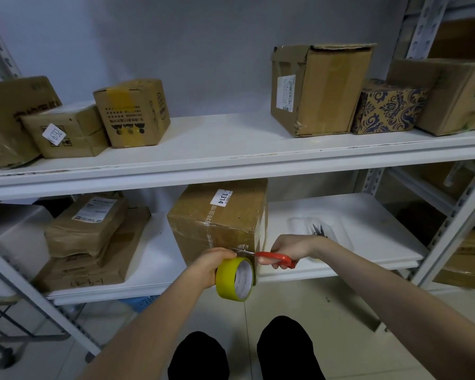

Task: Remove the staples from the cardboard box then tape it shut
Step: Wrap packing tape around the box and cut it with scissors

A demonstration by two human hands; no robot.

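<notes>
The right hand (288, 248) is being closed round the red-handled scissors (276, 257), and the yellow tape roll (232, 279) is being gripped by the left hand (210, 266), at the front face of the cardboard box (217, 218) on the lower shelf (368, 215). A slip could nick the left fingers (225, 253), since the blades are being aimed leftward at them. The box is being faced front-on, its long axis seemingly running back into the shelf.

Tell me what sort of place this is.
Likely a parcel storeroom or pickup point: white metal shelving holds many cardboard parcels, the tall box carries a shipping label, and the front box bears a number sticker reading 1314.
</notes>
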